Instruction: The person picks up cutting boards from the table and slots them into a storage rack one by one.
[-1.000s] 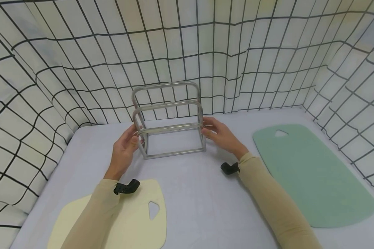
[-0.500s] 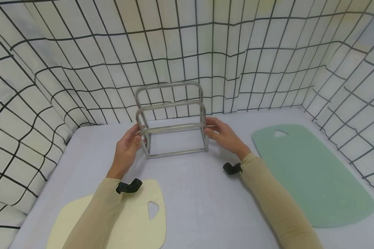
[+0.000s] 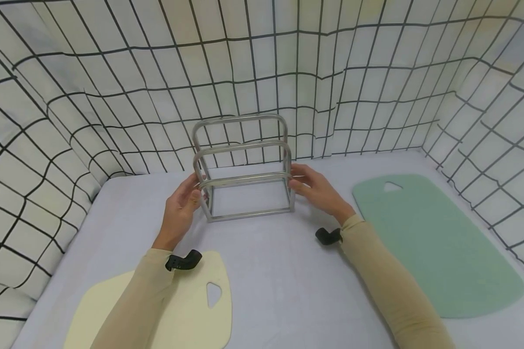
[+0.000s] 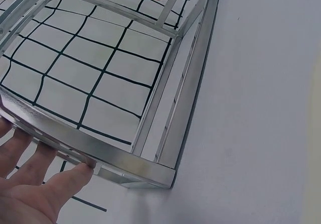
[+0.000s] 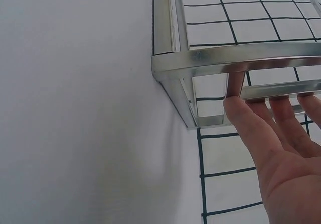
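Note:
A silver metal rack [image 3: 244, 146] with three rounded upright loops stands on the white table, close to the back. My left hand [image 3: 179, 211] holds its left side, thumb at the front and fingers behind. On the opposite side my right hand [image 3: 318, 191] holds the rack in a similar way. In the left wrist view, the fingertips of the left hand [image 4: 35, 189] touch the rack's flat side bar [image 4: 95, 143]. The right wrist view has the fingers of the right hand [image 5: 286, 158] against the side bars, partly hidden behind them.
A pale yellow cutting board [image 3: 196, 300] lies flat at the front left, partly under my left forearm. To the right lies a larger green cutting board [image 3: 432, 242]. A white cloth with a black grid pattern [image 3: 262, 63] hangs behind the table and along both sides.
Both hands and the rack have shifted slightly to the right together. The two cutting boards stay where they were.

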Demonstrator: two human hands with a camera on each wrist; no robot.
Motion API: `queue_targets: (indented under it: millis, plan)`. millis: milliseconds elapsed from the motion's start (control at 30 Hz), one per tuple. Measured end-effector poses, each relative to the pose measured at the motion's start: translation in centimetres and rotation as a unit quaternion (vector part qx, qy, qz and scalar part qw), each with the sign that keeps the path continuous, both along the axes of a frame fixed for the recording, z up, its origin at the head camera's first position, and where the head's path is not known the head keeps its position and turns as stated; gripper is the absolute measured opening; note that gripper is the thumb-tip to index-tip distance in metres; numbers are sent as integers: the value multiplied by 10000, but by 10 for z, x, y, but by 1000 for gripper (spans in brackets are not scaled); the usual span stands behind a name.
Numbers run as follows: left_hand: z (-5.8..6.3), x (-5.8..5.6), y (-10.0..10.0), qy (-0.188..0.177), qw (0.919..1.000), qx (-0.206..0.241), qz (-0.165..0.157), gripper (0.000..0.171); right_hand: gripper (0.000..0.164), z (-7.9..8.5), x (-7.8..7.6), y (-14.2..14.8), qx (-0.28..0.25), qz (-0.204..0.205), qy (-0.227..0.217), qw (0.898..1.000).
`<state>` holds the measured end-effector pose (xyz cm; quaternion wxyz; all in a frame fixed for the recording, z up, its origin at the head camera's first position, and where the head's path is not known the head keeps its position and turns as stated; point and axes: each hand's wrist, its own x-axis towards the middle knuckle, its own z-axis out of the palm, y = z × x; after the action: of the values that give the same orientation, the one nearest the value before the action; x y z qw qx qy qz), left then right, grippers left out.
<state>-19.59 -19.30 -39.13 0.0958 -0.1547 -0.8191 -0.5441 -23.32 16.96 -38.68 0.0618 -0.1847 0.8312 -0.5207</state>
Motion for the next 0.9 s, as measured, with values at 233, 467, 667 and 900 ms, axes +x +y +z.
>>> queue_targets:
  millis: [233,467,667,900]
  plan:
    - [3,1,4,-88,9999,35,-50,50,53,0,0,4,14,-15,46,10000]
    - [2,0,6,-55,10000,-17,-73,52,55,-1,0,8,27,-28,74,10000]
    - [-1,-3,7,-46,9999,61,-100,51,57,-4,-1,11,46,-57,26,10000]
    - [-3,-2,9,-56,9999,8,-82,51,58,-3,1,13,1,-13,89,10000]
